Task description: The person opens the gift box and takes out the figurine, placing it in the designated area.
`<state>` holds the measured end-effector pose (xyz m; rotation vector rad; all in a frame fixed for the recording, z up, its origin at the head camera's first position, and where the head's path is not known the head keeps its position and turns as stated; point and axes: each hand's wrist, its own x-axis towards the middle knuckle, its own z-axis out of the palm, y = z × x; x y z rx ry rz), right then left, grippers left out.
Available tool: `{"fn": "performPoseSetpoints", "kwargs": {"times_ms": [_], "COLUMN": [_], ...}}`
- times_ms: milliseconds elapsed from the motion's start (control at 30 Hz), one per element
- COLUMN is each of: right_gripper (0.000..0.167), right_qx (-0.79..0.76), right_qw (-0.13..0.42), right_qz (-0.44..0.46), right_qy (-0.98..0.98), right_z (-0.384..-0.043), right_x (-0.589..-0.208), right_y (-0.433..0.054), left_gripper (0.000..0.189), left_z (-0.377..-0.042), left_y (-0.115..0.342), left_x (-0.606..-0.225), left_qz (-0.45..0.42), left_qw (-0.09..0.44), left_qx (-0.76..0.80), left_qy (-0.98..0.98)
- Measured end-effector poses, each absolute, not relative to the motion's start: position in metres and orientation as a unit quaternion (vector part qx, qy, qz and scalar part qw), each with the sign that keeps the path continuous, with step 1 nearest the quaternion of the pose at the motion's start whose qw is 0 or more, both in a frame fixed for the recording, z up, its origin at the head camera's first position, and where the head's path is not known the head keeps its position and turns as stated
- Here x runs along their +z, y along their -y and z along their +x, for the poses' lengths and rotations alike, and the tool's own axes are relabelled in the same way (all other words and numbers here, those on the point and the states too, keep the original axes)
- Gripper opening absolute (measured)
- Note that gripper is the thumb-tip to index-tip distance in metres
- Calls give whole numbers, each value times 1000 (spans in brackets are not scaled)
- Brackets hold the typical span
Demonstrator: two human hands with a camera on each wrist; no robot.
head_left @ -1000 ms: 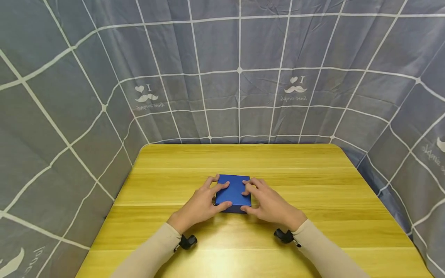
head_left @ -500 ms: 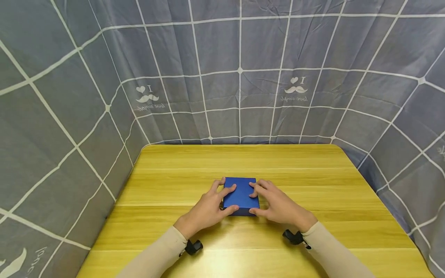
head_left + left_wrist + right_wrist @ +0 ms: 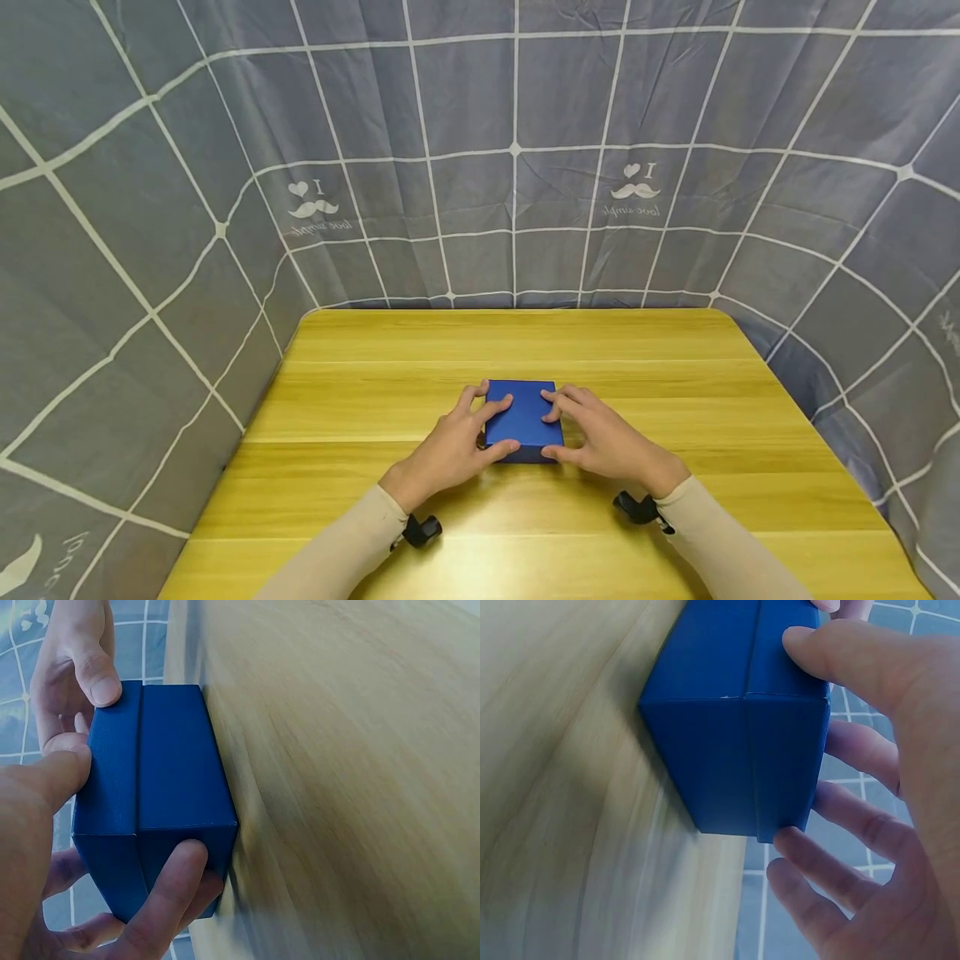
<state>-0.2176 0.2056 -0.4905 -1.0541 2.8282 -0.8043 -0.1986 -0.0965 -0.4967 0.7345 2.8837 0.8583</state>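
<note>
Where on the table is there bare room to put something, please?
The yellow wood-grain table is bare between the blue square box and the far grey fabric, and toward both side edges. Crowded: around the box, held by the left hand and right hand.

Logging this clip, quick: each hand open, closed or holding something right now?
Left hand: holding the blue box at its left side.
Right hand: holding the blue box at its right side.

The box [image 3: 522,414] is plain blue, the worktop [image 3: 510,342] yellow with wood grain, the far cloth [image 3: 468,92] grey-blue with white grid lines, both sleeves [image 3: 337,542] beige.
</note>
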Motion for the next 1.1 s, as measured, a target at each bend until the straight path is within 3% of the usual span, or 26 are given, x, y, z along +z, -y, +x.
{"fn": "performPoseSetpoints", "kwargs": {"times_ms": [700,800,967,1100], "right_gripper": [38,52,92,109], "right_qx": [-284,-289,-304,-332], "right_qw": [-1,8,43,80], "right_qz": [-349,-344,-320,-300], "right_qy": [-893,-893,-896,-890], "right_z": [-224,-224,-224,-226], "right_x": [-493,-493,-494,-494], "right_y": [-213,-214,-216,-216], "left_gripper": [86,96,108,113], "left_z": [-208,-209,-211,-213], "left_y": [98,100,103,104], "left_x": [-497,-498,-500,-500], "left_qz": [220,213,207,217], "left_qw": [42,53,65,66], "left_qx": [353,359,369,381], "left_qy": [-908,-907,-904,-896]}}
